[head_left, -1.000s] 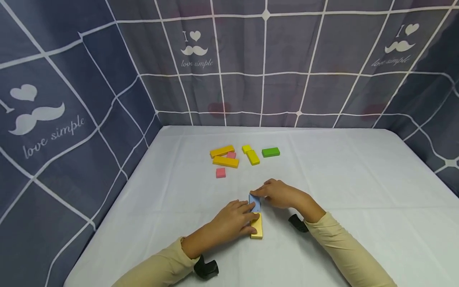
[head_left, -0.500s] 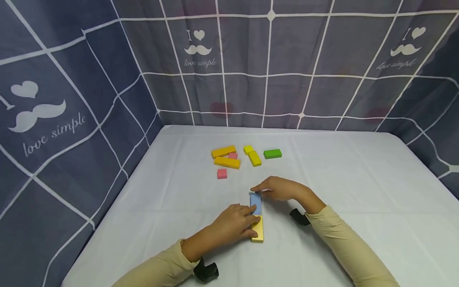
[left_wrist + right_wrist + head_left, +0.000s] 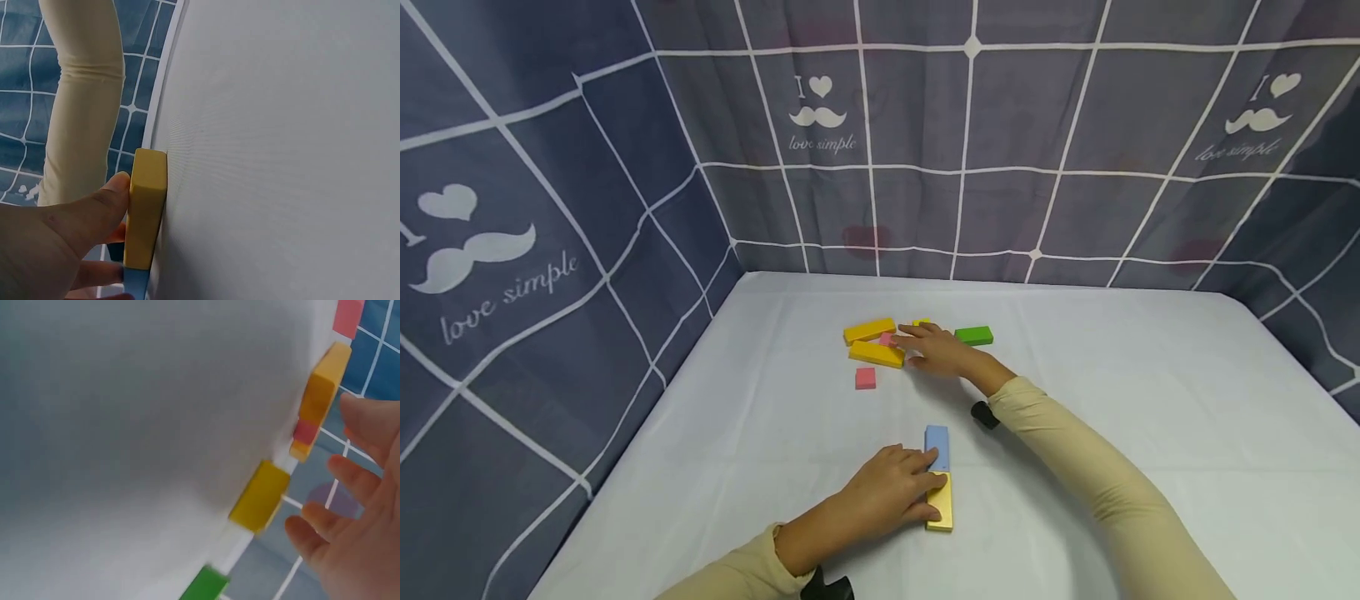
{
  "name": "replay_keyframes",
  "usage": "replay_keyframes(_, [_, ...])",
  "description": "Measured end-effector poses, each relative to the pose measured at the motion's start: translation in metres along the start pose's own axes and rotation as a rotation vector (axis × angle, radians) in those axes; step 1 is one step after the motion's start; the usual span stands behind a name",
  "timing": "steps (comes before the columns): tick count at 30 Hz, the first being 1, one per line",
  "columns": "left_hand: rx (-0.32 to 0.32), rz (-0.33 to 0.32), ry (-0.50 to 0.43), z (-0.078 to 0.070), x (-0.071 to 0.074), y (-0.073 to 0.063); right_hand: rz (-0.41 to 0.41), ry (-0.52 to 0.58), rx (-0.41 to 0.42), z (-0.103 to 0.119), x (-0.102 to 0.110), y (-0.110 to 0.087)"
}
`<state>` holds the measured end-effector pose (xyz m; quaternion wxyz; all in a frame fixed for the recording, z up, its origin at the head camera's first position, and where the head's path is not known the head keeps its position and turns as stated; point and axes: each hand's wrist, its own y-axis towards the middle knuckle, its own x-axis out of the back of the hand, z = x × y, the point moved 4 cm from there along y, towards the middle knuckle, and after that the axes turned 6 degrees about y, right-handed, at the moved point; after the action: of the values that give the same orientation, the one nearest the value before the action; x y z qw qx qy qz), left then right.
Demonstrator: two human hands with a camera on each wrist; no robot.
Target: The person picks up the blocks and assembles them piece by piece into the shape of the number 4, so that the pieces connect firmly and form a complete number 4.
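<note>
My left hand [image 3: 883,492] rests its fingertips on two wooden blocks laid end to end, a pale yellow block [image 3: 942,510] nearer and a blue block [image 3: 937,446] beyond it. In the left wrist view the thumb touches the face of the yellow block [image 3: 147,206], while other fingers lie by the blue block [image 3: 136,281]. Farther off, my right hand [image 3: 943,350] is spread over the loose blocks with nothing held. It hides most of a yellow block [image 3: 259,497]. Left of its fingertips are two orange-yellow blocks [image 3: 870,330] with a small pink block [image 3: 886,339] between them.
A green block [image 3: 973,336] lies just right of the right hand. Another pink block [image 3: 865,379] sits in front of the orange-yellow ones. White cloth covers the table [image 3: 1112,417], and dark gridded curtains [image 3: 910,208] stand behind and to the left.
My right hand has left the blue block's far end and reached forward to the loose blocks. The left hand stays on the yellow and blue blocks. The head view has tilted slightly.
</note>
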<state>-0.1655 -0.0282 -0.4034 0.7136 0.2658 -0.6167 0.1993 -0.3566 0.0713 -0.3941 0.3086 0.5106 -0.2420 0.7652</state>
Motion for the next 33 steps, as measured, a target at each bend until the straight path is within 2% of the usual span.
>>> replay_keyframes(5, [-0.009,-0.019,0.003,0.001,0.000,-0.001,0.022,-0.016,-0.021,-0.003,-0.008,0.013])
replay_keyframes(16, [0.028,0.048,-0.013,0.003,0.002,0.000,0.063,-0.121,-0.059,0.006,-0.004,0.016])
replay_keyframes(27, [0.025,0.041,-0.006,0.001,0.001,-0.002,0.061,-0.148,-0.122,0.007,-0.003,0.001])
replay_keyframes(33, [0.025,0.040,-0.001,0.001,0.001,-0.002,0.042,-0.255,-0.119,0.010,-0.007,-0.014])
